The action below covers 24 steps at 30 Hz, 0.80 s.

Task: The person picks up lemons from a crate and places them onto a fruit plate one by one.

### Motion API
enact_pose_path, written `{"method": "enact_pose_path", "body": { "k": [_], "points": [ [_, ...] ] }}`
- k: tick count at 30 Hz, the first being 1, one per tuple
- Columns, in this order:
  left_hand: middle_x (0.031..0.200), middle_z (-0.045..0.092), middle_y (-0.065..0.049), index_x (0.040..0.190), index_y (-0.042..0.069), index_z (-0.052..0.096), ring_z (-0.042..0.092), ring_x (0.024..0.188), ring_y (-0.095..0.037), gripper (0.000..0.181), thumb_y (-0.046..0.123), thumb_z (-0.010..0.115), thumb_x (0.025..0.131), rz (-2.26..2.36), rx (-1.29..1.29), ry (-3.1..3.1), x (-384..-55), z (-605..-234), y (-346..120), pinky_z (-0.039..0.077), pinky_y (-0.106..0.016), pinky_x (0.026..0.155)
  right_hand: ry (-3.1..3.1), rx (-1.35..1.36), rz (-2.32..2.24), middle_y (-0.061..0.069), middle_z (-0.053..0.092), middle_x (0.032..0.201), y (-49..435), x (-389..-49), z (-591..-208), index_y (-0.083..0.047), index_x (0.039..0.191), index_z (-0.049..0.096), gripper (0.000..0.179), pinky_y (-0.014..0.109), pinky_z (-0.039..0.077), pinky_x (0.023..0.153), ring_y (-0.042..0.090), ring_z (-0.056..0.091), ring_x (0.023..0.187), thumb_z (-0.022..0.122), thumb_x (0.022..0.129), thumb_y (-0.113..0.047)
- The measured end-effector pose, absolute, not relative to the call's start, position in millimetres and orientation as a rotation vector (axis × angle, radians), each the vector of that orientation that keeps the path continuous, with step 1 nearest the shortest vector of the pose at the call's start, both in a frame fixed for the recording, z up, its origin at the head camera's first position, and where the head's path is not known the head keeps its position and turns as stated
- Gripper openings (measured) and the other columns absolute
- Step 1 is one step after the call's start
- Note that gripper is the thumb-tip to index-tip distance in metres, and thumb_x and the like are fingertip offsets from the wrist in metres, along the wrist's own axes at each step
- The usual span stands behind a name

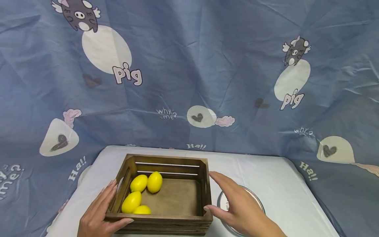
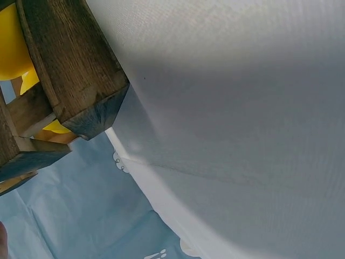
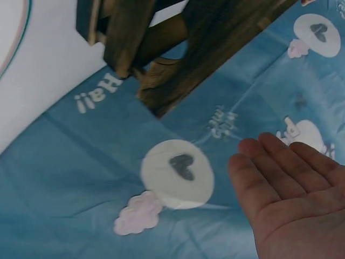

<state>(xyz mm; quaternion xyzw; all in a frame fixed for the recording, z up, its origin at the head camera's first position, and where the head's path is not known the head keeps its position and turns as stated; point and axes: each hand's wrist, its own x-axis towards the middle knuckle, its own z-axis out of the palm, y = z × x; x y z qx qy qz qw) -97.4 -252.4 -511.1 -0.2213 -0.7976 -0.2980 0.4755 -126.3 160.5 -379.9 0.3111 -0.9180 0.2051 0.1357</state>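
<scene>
A brown slatted wooden crate (image 1: 180, 218) sits on the white-covered table, with several yellow lemons (image 1: 155, 182) gathered in its left half. My left hand (image 1: 97, 212) rests against the crate's left side, fingers extended along it and the thumb over the front rim. On the opposite side, my right hand (image 1: 241, 205) is at the crate's right edge, thumb spread from the fingers and nothing in its grasp. The right wrist view shows those fingers (image 3: 283, 172) straight, palm visible. Only a sliver of the left hand (image 2: 2, 240) appears in the left wrist view.
Partly beneath my right hand in the head view lies a round white plate-like thing (image 1: 253, 195) with a dark and reddish rim. Behind the white tablecloth (image 1: 284, 191) hangs a blue cloth (image 1: 177, 82) with pig prints, also coming down along both sides.
</scene>
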Motion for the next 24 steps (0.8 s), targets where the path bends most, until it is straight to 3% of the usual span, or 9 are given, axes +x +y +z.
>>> {"method": "enact_pose_path", "body": {
  "k": [9,24],
  "points": [
    [0.139,0.061,-0.031,0.135,-0.013,0.063,0.053,0.141,-0.03,0.102,0.07,0.08,0.078,-0.738,-0.512,-1.963,-96.8,-513.1,-250.3,0.039,-0.022,0.12,-2.619,1.117,0.579,-0.004,0.05,0.157,136.7,-135.9,-354.9,-0.016,0.158,0.046,0.081,0.041,0.052,0.112,0.015,0.049,0.143,0.079,0.093,-0.05],
    [0.138,0.062,-0.03,0.134,-0.012,0.064,0.052,0.142,-0.025,0.102,0.074,0.075,0.081,-0.694,-0.497,-1.966,-96.7,-512.1,-251.1,0.037,-0.022,0.121,-2.84,1.322,0.486,0.006,0.058,0.151,75.5,-183.8,-347.9,-0.01,0.156,0.048,0.081,0.041,0.053,0.111,0.021,0.057,0.136,0.081,0.092,-0.047]
  ]
}}
